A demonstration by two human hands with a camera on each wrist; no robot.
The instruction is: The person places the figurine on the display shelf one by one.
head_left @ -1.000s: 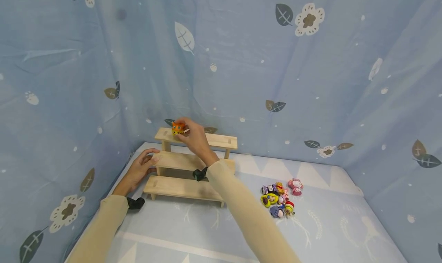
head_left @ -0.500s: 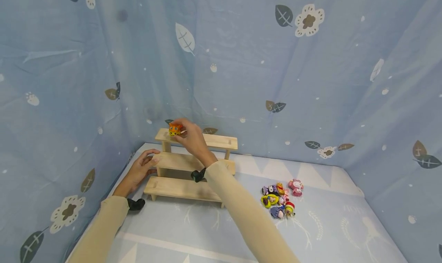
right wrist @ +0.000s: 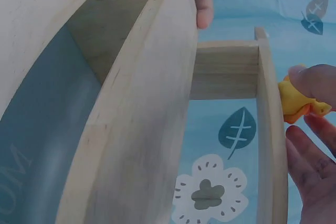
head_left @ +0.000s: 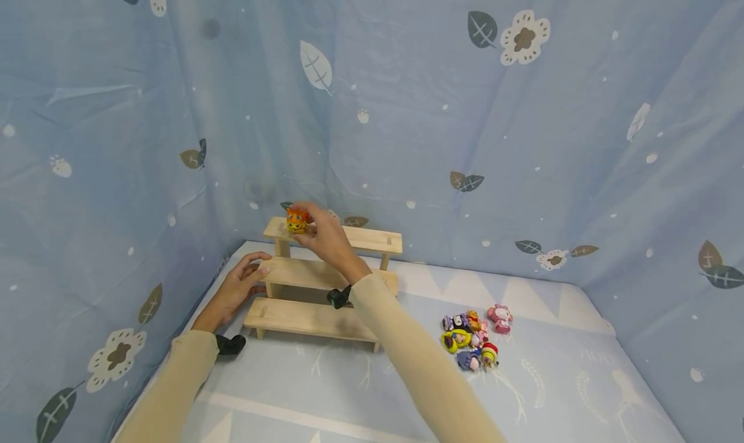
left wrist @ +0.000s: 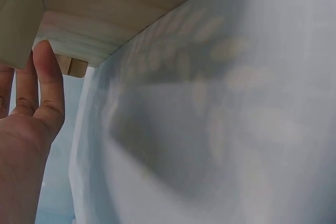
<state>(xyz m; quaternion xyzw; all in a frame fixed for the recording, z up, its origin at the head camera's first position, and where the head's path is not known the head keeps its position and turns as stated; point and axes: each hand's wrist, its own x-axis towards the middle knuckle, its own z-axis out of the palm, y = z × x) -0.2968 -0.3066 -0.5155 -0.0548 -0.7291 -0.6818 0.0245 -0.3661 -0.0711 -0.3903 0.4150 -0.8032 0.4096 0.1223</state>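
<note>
The right hand pinches an orange-and-yellow, pointy-eared figurine in its fingers, at the left end of the top board of a 3-tier wooden shelf. The left hand's fingers grip the middle board's end. Other figurines lie clustered rightward.

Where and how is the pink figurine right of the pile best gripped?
Probably pinch the pink figurine at its body, narrower than its head, from above and the right, the side facing away from the toy pile close on its left.
</note>
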